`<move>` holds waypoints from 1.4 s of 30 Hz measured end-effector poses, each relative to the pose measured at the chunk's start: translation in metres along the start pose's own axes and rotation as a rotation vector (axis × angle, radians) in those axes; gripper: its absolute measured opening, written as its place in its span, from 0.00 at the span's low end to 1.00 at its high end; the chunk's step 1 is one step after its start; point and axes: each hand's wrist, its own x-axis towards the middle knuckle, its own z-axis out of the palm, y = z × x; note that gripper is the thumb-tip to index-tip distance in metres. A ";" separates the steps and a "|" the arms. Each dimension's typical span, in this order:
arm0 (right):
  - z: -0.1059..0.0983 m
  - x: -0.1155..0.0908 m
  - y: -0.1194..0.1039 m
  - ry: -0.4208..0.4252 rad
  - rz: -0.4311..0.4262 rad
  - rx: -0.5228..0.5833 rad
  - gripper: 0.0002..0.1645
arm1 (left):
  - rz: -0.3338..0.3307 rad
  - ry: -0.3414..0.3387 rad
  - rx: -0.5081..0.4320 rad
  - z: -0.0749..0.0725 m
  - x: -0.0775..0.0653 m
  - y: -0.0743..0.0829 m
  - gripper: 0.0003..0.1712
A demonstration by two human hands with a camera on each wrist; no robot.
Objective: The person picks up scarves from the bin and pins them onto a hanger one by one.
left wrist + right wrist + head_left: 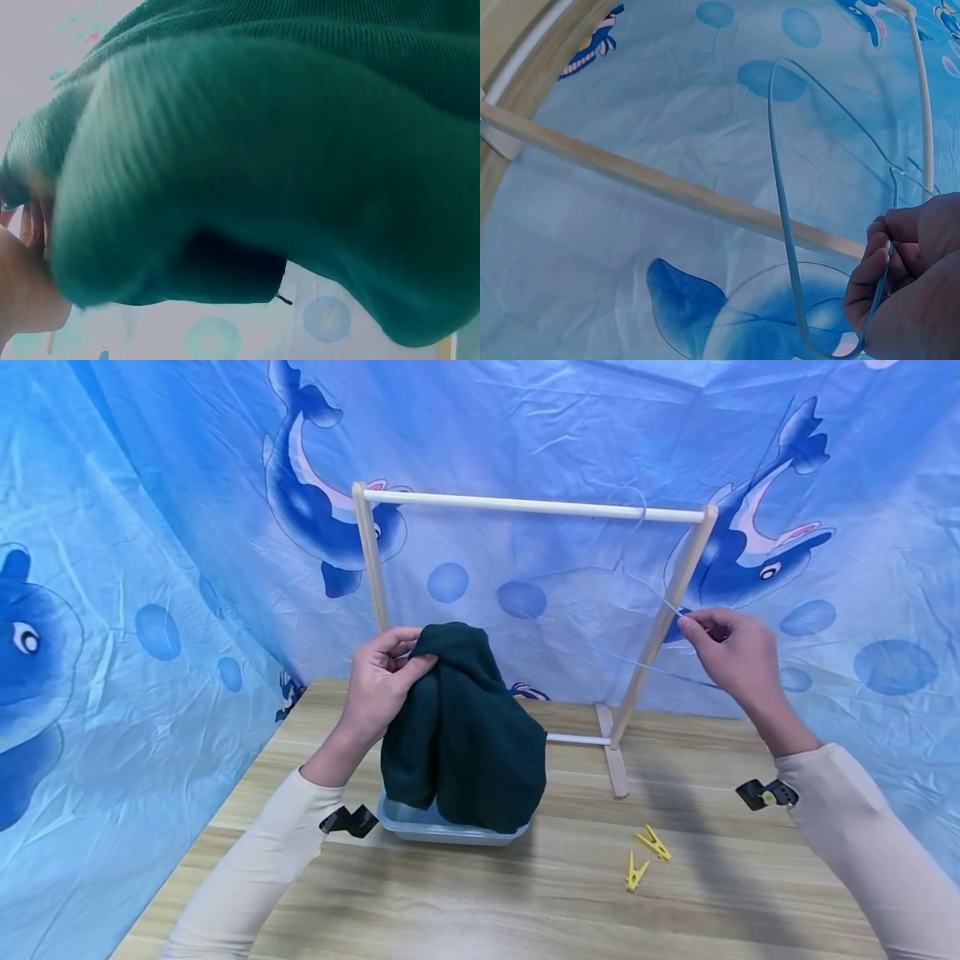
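My left hand [381, 681] pinches the top of a dark green ribbed garment [487, 743] between thumb and fingers. The garment hangs folded over a pale blue plastic basin [457, 837], covering most of it. In the left wrist view, its green fabric [255, 142] fills most of the picture, and only part of the hand shows at the left edge. On the right, my other hand [738, 652] grips a thin light blue hanger [784, 214] near one shoulder. The hanger's hook overlaps the white rail [525, 505] of a wooden rack in the head view.
Two yellow clothespins [643, 857] lie on the wooden table [570, 910], right of the basin. The rack's right post [663, 618] rises behind the hanger, its foot [615, 768] resting on the table. A blue dolphin-print curtain [465, 427] surrounds the table's back and sides.
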 end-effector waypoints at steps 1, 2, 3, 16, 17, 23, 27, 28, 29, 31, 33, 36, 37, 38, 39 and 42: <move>-0.002 0.001 -0.001 0.005 -0.001 -0.002 0.26 | 0.003 0.001 0.001 0.000 0.000 0.000 0.10; -0.003 0.002 -0.001 0.009 0.000 -0.005 0.26 | 0.007 0.002 0.003 0.000 0.000 -0.001 0.10; -0.005 0.003 -0.002 0.013 0.000 -0.006 0.26 | 0.010 0.002 0.005 0.000 -0.001 -0.001 0.10; -0.012 0.000 -0.010 0.067 -0.060 0.058 0.21 | 0.024 -0.004 0.040 0.001 -0.004 0.000 0.12; -0.011 -0.001 -0.011 0.071 -0.076 0.069 0.20 | 0.024 -0.003 0.041 0.001 -0.004 0.000 0.12; -0.002 -0.006 -0.015 0.070 -0.178 0.146 0.14 | 0.014 0.005 0.049 0.001 -0.004 0.004 0.12; 0.006 -0.010 -0.016 0.047 -0.206 0.165 0.13 | 0.007 0.019 0.033 0.001 -0.004 0.006 0.11; 0.009 -0.011 -0.016 0.041 -0.214 0.165 0.13 | 0.008 0.022 0.027 0.000 -0.004 0.007 0.11; 0.011 -0.012 -0.016 0.036 -0.223 0.164 0.13 | 0.010 0.025 0.022 0.000 -0.004 0.008 0.11; 0.016 -0.013 -0.016 0.029 -0.243 0.167 0.12 | 0.015 0.026 0.019 0.000 -0.004 0.010 0.11; 0.022 -0.014 -0.017 0.028 -0.269 0.180 0.10 | 0.021 0.025 0.016 -0.001 -0.004 0.011 0.11; 0.030 -0.017 -0.018 0.030 -0.299 0.211 0.07 | 0.025 0.020 0.008 -0.001 -0.005 0.013 0.11; 0.033 -0.018 -0.017 0.032 -0.306 0.217 0.07 | 0.026 0.018 0.002 -0.001 -0.005 0.014 0.12; 0.036 -0.019 -0.017 0.032 -0.310 0.225 0.06 | 0.029 0.017 -0.005 0.000 -0.006 0.014 0.14; 0.040 -0.021 -0.017 0.031 -0.313 0.232 0.06 | 0.031 0.017 -0.010 0.000 -0.006 0.015 0.15; 0.052 -0.025 -0.015 0.026 -0.307 0.250 0.06 | 0.035 0.015 -0.023 0.000 -0.007 0.016 0.19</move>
